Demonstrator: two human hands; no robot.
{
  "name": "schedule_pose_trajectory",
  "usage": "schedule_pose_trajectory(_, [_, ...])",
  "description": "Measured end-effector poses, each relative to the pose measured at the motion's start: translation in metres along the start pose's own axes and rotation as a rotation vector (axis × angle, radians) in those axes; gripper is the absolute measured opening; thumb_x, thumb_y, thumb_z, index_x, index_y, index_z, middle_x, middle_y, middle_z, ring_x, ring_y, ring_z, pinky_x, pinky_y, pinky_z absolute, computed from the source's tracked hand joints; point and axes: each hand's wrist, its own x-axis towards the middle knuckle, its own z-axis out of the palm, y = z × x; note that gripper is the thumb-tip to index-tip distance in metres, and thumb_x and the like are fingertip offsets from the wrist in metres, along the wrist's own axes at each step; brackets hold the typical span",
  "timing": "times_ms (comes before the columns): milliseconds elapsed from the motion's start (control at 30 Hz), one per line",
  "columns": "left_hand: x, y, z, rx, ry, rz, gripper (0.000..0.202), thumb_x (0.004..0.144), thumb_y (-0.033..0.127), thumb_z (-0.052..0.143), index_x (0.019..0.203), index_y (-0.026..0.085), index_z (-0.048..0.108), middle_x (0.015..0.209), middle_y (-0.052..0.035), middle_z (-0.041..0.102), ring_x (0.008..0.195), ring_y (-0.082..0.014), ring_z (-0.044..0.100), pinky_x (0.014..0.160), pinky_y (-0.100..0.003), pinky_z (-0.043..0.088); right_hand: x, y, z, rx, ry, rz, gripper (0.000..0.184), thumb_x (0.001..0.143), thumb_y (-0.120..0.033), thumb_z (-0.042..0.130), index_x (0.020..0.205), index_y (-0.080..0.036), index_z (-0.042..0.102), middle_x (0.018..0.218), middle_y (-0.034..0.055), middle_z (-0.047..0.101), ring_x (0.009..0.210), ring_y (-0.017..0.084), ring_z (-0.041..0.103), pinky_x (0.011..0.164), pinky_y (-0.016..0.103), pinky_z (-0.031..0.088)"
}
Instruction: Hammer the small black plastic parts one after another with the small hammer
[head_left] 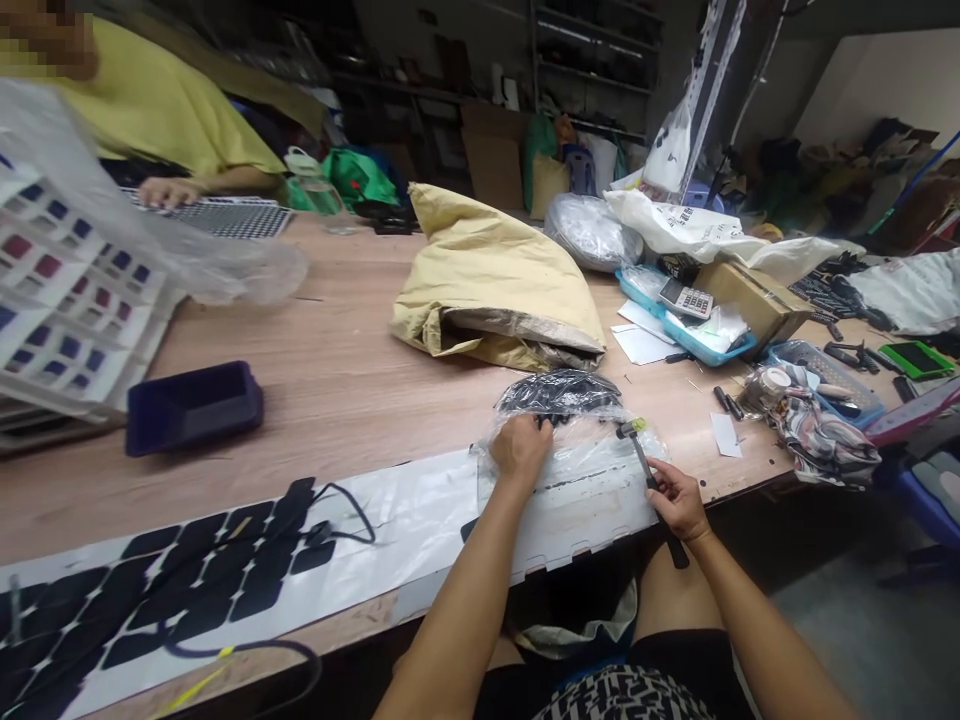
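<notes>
A clear plastic bag (559,392) of small black parts lies at the front edge of the table. My left hand (523,450) is at the near side of this bag, its fingers curled in. Dark bits show by its fingertips, but what it grips is not clear. My right hand (679,500) is closed round the dark handle of a small hammer (645,462), whose head with a yellow-green end points up and away, right of the bag. Under both hands is a pale flat board (585,505) along the table edge.
Behind the bag stands a yellow sack (502,270). A purple tray (195,408) and a solar-cell panel (217,560) with cables are on the left. Blue baskets (712,350), a calculator (686,298) and a cardboard box (757,300) crowd the right. Across the table sits a person in yellow (180,110).
</notes>
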Motion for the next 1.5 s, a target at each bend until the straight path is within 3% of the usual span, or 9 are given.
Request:
schedule_pose_trajectory(133, [0.003, 0.005, -0.002, 0.005, -0.033, -0.048, 0.030, 0.081, 0.042, 0.056, 0.094, 0.021, 0.075, 0.099, -0.0152, 0.073, 0.094, -0.0337, 0.066, 0.075, -0.039, 0.046, 0.000, -0.001, -0.002, 0.012, -0.018, 0.001, 0.050, 0.075, -0.023, 0.062, 0.124, -0.012, 0.065, 0.072, -0.0019, 0.057, 0.050, 0.007, 0.041, 0.044, 0.020, 0.034])
schedule_pose_trajectory(233, [-0.010, 0.002, -0.012, 0.007, 0.001, -0.025, 0.029, 0.079, 0.040, 0.059, 0.096, 0.021, 0.072, 0.099, -0.0119, 0.072, 0.093, -0.0316, 0.065, 0.071, -0.036, 0.045, 0.000, -0.002, -0.002, 0.026, -0.024, -0.004, 0.050, 0.075, -0.023, 0.062, 0.123, -0.012, 0.065, 0.071, -0.0020, 0.057, 0.050, 0.008, 0.042, 0.045, 0.020, 0.035])
schedule_pose_trajectory(400, [-0.056, -0.014, -0.011, -0.041, -0.121, 0.333, 0.014, 0.077, 0.030, 0.060, 0.086, 0.023, 0.067, 0.087, -0.0027, 0.065, 0.079, -0.0206, 0.060, 0.063, -0.029, 0.041, -0.001, -0.002, -0.002, 0.010, -0.021, -0.010, 0.049, 0.075, -0.022, 0.062, 0.123, -0.013, 0.065, 0.071, -0.0018, 0.057, 0.051, 0.008, 0.042, 0.045, 0.020, 0.035])
schedule_pose_trajectory(567, [-0.077, -0.032, 0.019, -0.158, -0.116, 0.544, 0.013, 0.079, 0.024, 0.063, 0.091, 0.021, 0.068, 0.087, -0.0032, 0.063, 0.089, -0.0216, 0.057, 0.080, -0.033, 0.043, 0.000, -0.002, -0.003, -0.012, -0.046, -0.019, 0.049, 0.076, -0.023, 0.062, 0.124, -0.013, 0.065, 0.072, -0.0013, 0.057, 0.050, 0.008, 0.040, 0.045, 0.020, 0.035])
schedule_pose_trajectory(833, [-0.067, -0.041, 0.030, -0.260, -0.133, 0.536, 0.019, 0.076, 0.032, 0.074, 0.094, 0.024, 0.073, 0.085, -0.0023, 0.062, 0.089, -0.0213, 0.055, 0.081, -0.033, 0.042, -0.012, -0.017, -0.001, -0.183, -0.023, -0.164, 0.048, 0.078, -0.021, 0.062, 0.126, -0.016, 0.065, 0.077, 0.0008, 0.060, 0.048, 0.008, 0.043, 0.043, 0.021, 0.041])
schedule_pose_trajectory(933, [-0.067, -0.040, 0.031, -0.291, -0.152, 0.506, 0.019, 0.075, 0.032, 0.076, 0.093, 0.025, 0.074, 0.086, -0.0020, 0.063, 0.089, -0.0208, 0.055, 0.081, -0.033, 0.042, -0.027, -0.034, 0.003, -0.237, -0.047, -0.266, 0.049, 0.082, -0.020, 0.062, 0.131, -0.018, 0.062, 0.090, 0.0067, 0.069, 0.064, 0.016, 0.061, 0.055, 0.026, 0.053])
schedule_pose_trajectory(1033, [-0.067, -0.040, 0.032, -0.305, -0.154, 0.498, 0.018, 0.076, 0.031, 0.076, 0.093, 0.025, 0.075, 0.086, -0.0020, 0.063, 0.089, -0.0204, 0.055, 0.081, -0.033, 0.042, -0.039, -0.049, 0.010, -0.242, -0.118, -0.304, 0.048, 0.086, -0.018, 0.058, 0.134, -0.018, 0.060, 0.109, 0.0110, 0.071, 0.080, 0.020, 0.067, 0.070, 0.030, 0.059])
schedule_pose_trajectory(1300, [-0.067, -0.037, 0.030, -0.314, -0.150, 0.473, 0.013, 0.076, 0.024, 0.074, 0.089, 0.025, 0.076, 0.083, -0.0016, 0.063, 0.087, -0.0195, 0.054, 0.080, -0.032, 0.041, -0.048, -0.056, 0.025, -0.252, -0.200, -0.417, 0.056, 0.086, -0.010, 0.054, 0.140, -0.022, 0.054, 0.116, 0.0098, 0.070, 0.105, 0.024, 0.068, 0.092, 0.036, 0.057])
schedule_pose_trajectory(1500, [-0.068, -0.036, 0.029, -0.321, -0.149, 0.462, 0.009, 0.076, 0.023, 0.073, 0.084, 0.027, 0.077, 0.080, -0.0010, 0.062, 0.084, -0.0191, 0.052, 0.078, -0.032, 0.040, -0.046, -0.056, 0.030, -0.288, -0.224, -0.358, 0.053, 0.087, -0.011, 0.053, 0.138, -0.022, 0.056, 0.112, 0.0095, 0.071, 0.101, 0.024, 0.069, 0.089, 0.035, 0.059])
